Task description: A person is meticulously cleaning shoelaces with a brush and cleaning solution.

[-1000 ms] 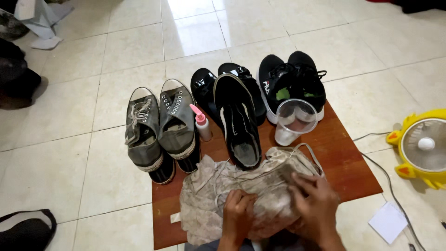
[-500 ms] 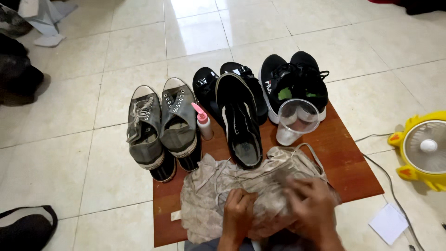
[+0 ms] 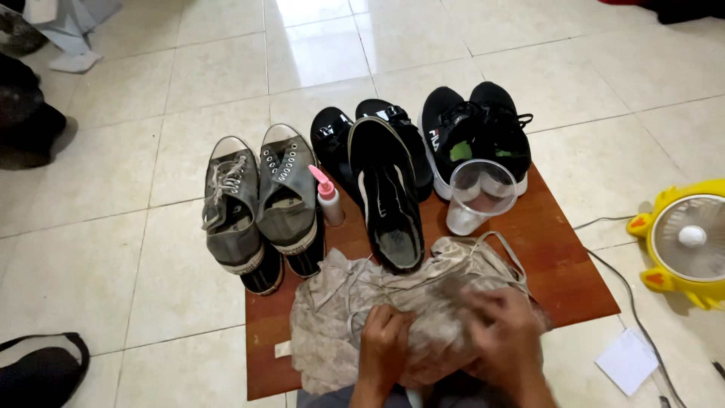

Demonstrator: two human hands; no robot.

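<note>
Both my hands press on a crumpled, dirty beige cloth (image 3: 340, 302) that lies on a reddish-brown wooden board (image 3: 559, 257). My left hand (image 3: 384, 340) grips a fold of the cloth near its middle. My right hand (image 3: 507, 336) is blurred and closed over the cloth's right part, apparently around something wrapped inside; what it is stays hidden. A single black shoe (image 3: 387, 195) lies just beyond the cloth, its sole turned up.
A grey canvas sneaker pair (image 3: 260, 200) stands at the left, a black shiny pair (image 3: 336, 140) in the middle, black sport shoes (image 3: 472, 125) at the right. Between them are a small pink-capped bottle (image 3: 328, 198) and a clear plastic cup (image 3: 476, 196). A yellow fan (image 3: 683, 242) with a cord sits right.
My right hand has shifted on the cloth and blurs with motion. The left hand stays closed on the same fold. The shoes, bottle and cup have not moved.
</note>
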